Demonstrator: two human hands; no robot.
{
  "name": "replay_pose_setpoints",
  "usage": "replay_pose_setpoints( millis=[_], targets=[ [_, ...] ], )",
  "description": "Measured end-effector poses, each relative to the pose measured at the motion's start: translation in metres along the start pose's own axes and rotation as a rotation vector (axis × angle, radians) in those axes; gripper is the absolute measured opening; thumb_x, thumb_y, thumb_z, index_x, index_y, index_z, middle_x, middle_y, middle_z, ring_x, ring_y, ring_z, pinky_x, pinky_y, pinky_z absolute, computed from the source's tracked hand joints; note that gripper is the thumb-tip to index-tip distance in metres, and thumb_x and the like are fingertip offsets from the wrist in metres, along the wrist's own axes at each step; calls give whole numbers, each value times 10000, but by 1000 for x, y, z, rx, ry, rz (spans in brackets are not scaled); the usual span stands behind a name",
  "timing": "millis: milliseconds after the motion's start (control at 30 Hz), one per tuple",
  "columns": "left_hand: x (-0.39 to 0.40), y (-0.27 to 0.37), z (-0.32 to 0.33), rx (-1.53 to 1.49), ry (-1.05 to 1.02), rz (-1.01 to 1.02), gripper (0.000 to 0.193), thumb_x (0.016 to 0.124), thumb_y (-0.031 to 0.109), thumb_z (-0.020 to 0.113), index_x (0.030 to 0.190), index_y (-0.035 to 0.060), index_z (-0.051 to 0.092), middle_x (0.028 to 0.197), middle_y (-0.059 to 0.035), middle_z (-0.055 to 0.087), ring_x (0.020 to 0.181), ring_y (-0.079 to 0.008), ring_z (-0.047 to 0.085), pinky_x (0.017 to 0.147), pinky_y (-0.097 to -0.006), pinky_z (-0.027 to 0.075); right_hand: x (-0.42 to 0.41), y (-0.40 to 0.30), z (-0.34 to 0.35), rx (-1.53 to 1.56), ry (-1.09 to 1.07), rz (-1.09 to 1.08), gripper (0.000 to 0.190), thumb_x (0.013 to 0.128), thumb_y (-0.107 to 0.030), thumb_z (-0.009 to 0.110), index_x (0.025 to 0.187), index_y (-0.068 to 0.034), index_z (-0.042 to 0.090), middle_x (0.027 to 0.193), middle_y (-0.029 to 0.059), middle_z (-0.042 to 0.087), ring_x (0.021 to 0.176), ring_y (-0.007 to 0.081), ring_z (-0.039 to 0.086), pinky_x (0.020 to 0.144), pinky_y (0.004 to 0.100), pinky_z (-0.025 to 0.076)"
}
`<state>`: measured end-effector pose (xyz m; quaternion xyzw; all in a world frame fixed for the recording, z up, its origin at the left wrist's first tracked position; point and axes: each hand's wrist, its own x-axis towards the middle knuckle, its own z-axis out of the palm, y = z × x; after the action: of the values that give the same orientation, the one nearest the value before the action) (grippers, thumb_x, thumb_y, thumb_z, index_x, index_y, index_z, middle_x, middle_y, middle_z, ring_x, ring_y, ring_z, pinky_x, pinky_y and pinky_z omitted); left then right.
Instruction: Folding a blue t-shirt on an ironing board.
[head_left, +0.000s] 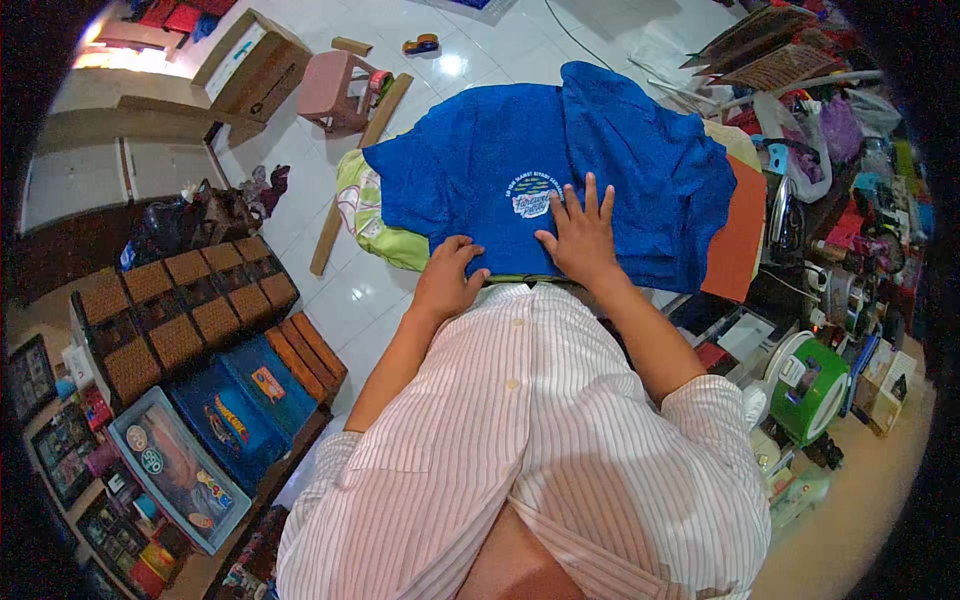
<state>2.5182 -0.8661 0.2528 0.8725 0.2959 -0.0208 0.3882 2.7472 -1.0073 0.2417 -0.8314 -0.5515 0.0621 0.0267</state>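
A blue cloth garment (480, 142) lies spread over a padded board in front of me, its printed writing facing up. Flat on the fabric, just right of the print, rests my right hand (586, 232) with its fingers spread. At the near left edge of the garment is my left hand (450, 276), its fingers bent over the cloth; whether they pinch it cannot be told. Beneath the garment, a green patterned cover (386, 244) shows at the left and an orange panel (735, 229) at the right. A bunched part of the garment lies towards the right.
A pink plastic stool (330, 90) and a wooden strip (325, 236) are on the tiled floor. Woven-front drawers (180, 300) and blue plastic boxes (240, 412) stand at left. At right are a green round container (808, 390), an electric iron (784, 210) and plastic bags (814, 169).
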Motion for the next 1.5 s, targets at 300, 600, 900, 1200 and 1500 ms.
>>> replay_pose_setpoints(
  millis=[300, 600, 900, 1200, 1500],
  targets=[
    [-12, -8, 11, -163, 242, -254, 382, 844, 228, 776, 1158, 34, 681, 1178, -165, 649, 1050, -297, 642, 900, -389, 524, -4, -17, -5, 49, -75, -91, 699, 920, -567, 598, 1420, -79, 576, 1517, 194, 477, 1520, 470, 172, 1194, 700, 39],
    [-15, -11, 9, -261, 208, -551, 464, 830, 295, 813, 1162, 1, 676, 860, -85, 730, 743, -199, 683, 736, -333, 552, 29, -21, 12, 92, 4, -108, 671, 934, -558, 589, 1430, -108, 574, 1576, 175, 410, 1528, 460, 157, 1199, 690, 29],
    [-10, -8, 6, -327, 189, -573, 415, 831, 317, 815, 1062, -7, 699, 837, -104, 732, 759, -196, 693, 733, -331, 547, 33, -36, 23, 200, -50, -302, 706, 912, -522, 641, 1455, -83, 534, 1589, 183, 381, 1491, 446, 263, 1211, 617, 169],
    [-6, -17, 8, -333, 179, -560, 252, 831, 230, 797, 895, 13, 684, 772, -69, 697, 683, -154, 642, 661, -311, 520, 27, -22, 18, 140, -19, -35, 721, 934, -543, 610, 1483, -89, 498, 1600, 206, 352, 1482, 442, 286, 1199, 611, 222],
    [2, -13, 8, -496, 220, -495, 231, 836, 206, 797, 824, 41, 635, 740, -38, 653, 662, -122, 591, 619, -284, 475, -4, -36, 4, 176, -183, -265, 712, 894, -494, 673, 1443, -62, 535, 1576, 202, 389, 1460, 468, 306, 1171, 629, 258]
  ],
)
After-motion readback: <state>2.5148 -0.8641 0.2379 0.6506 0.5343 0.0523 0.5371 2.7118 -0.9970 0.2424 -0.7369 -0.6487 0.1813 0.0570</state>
